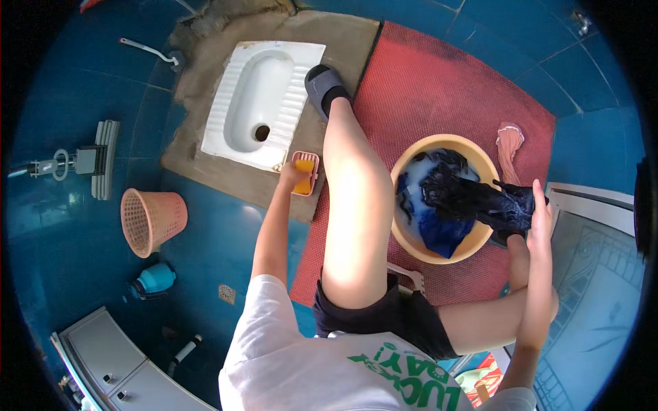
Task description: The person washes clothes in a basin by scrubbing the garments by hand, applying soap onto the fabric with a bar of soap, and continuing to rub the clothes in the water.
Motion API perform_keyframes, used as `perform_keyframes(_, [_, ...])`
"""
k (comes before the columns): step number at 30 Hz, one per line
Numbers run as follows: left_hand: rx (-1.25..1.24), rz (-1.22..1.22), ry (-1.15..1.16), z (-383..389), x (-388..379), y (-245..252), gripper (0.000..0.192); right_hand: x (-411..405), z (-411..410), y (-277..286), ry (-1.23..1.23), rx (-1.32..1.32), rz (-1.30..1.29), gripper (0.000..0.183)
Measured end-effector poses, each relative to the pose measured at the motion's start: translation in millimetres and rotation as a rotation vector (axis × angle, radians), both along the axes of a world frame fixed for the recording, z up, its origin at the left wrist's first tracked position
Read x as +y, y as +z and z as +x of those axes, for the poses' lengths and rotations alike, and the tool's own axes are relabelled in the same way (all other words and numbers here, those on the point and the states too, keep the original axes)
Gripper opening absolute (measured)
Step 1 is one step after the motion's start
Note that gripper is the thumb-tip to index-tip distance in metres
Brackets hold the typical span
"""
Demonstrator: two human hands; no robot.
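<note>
My left hand is at a pink soap dish, its fingers on a yellow-orange bar of soap that lies in the dish; whether they grip it is not clear. To the right, my right hand holds one end of a wet black garment above the rim of a yellow plastic basin. The garment's other end trails into the basin. Cloudy, sudsy water fills the basin around more dark clothes and a blue cloth.
A squat toilet is set in the raised concrete at upper left. The basin stands on a red mat, near a pink cloth. A pink basket and a mop are at left; a glass door is at right.
</note>
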State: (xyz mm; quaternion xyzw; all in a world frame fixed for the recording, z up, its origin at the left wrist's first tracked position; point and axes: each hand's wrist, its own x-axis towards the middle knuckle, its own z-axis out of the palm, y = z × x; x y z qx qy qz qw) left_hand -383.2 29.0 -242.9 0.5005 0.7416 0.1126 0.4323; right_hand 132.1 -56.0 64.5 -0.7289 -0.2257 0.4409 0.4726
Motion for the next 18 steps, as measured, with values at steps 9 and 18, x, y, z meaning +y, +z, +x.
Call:
perform_keyframes(9, [0.116,0.047,-0.038,-6,9,22,0.032,9,-1,-11,0.089,-0.062,-0.011,0.044])
perform_keyframes(18, [0.323,0.037,0.132,-3,3,39,0.024,7,-17,2,0.029,-0.142,-0.008,0.039])
